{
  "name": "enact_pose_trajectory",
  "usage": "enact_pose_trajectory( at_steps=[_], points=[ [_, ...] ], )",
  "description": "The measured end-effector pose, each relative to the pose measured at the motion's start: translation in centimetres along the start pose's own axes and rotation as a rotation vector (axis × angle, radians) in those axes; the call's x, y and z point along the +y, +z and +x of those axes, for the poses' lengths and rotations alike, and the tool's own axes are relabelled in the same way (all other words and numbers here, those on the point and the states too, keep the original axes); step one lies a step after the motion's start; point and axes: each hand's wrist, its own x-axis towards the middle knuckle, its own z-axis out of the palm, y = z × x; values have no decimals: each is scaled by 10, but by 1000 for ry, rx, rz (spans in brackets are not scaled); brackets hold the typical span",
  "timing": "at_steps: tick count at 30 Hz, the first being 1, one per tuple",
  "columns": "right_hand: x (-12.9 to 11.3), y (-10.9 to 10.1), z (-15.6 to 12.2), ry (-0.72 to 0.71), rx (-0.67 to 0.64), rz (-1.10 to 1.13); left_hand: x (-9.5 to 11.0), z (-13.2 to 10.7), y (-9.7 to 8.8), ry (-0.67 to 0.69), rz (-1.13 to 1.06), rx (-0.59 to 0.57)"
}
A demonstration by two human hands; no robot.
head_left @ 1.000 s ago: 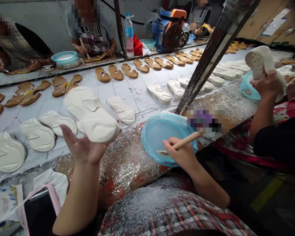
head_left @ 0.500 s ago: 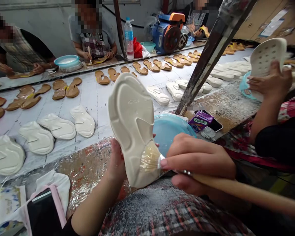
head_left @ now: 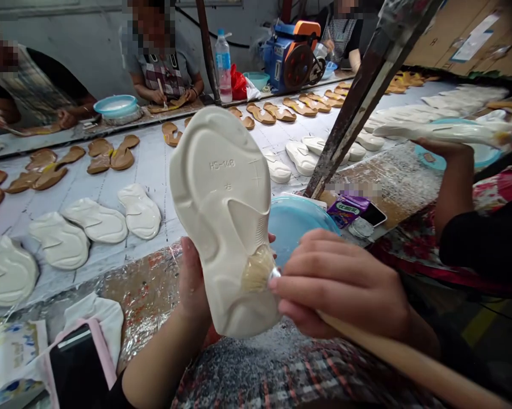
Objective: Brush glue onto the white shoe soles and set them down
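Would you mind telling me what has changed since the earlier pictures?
The left hand moved the white sole rightward and tipped it upright; the right hand brought the brush up from the blue bowl onto it. At right, a co-worker's hand tipped another sole flat. Neither own hand let go; the pink-cased phone stayed.

One head-worn view, taken from the wearer's own eye level, facing forward and pitched down across the bench (head_left: 147, 292). Wearer's apron (head_left: 281, 369) at the bottom edge. Left hand (head_left: 196, 281) and right hand (head_left: 345, 284) close to the lens. White sole (head_left: 221, 227) near, large, mid-frame, marked face toward the camera. Far background: grey wall (head_left: 85, 40), well beyond the bench.
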Motion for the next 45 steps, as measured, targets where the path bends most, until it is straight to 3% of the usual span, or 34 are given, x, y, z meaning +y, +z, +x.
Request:
enact_pose_trajectory(
  at_steps=[3,8,11,13,19,24,27,29,32,36,38,41,45],
  points=[
    [-3,-4,0,16,25,34,4,-2,-5,23,-19,-9],
    [-13,-4,-10,69,-86,148,14,-1,-6,8,-56,-19],
    [-12,-3,-12,103,10,190,18,3,-3,37,-64,3],
    [-10,-1,-13,91,75,160,21,6,-1,67,-65,30],
    [-9,-2,-3,68,3,179,15,14,5,198,12,177],
    [-7,11,16,48,224,93,-2,24,18,252,26,268],
    [-11,18,9,-45,74,88,0,30,19,274,-30,353],
    [-13,17,2,-18,35,156,4,32,20,308,-46,392],
    [-9,13,-4,168,152,245,11,33,22,320,-35,376],
    [-3,15,-13,61,145,264,21,35,14,278,-54,384],
    [-2,12,-16,121,109,293,21,33,4,244,-30,362],
    [1,0,-12,220,218,290,10,24,-11,162,74,259],
    [5,-16,3,144,283,37,-12,12,-23,-45,155,77]
  ],
)
